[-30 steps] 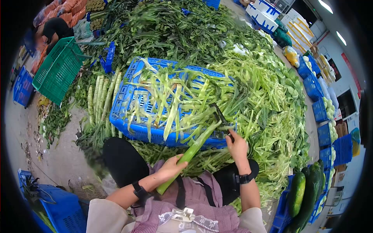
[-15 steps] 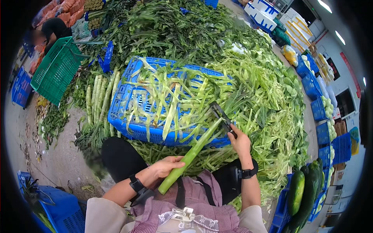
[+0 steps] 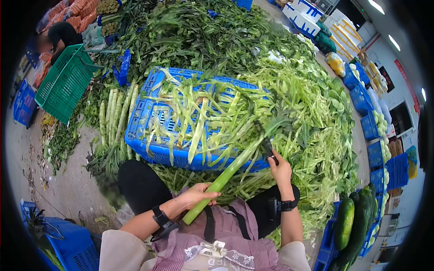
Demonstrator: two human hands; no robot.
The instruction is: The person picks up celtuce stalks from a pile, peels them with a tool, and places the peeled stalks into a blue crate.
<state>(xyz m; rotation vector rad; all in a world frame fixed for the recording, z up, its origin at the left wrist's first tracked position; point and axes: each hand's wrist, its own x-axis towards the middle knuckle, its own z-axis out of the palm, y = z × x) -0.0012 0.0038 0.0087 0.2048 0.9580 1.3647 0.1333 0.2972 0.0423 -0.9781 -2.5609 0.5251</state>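
A long pale-green celtuce stem [image 3: 223, 179] slants up and away from my lap. My left hand [image 3: 199, 196] is closed around its lower part. In my right hand [image 3: 280, 168] is a black peeler [image 3: 266, 143], its head at the stem's far end, with peel and leaves behind it. Under that far end stands an upturned-looking blue crate [image 3: 153, 151], its top strewn with strips of peel [image 3: 199, 126]. Exactly where the blade meets the stem is hard to make out.
Peel and leaves [image 3: 316, 135] are heaped to the right and behind the crate. Peeled stems [image 3: 118, 113] lie left of it. A green basket [image 3: 63, 83] and a bent-over person [image 3: 63, 36] are at far left. Large green gourds [image 3: 360, 226] lie at lower right.
The peeler in my right hand has shifted slightly down and right at the stem's far end, where more leafy peel now shows. My left hand keeps its hold.
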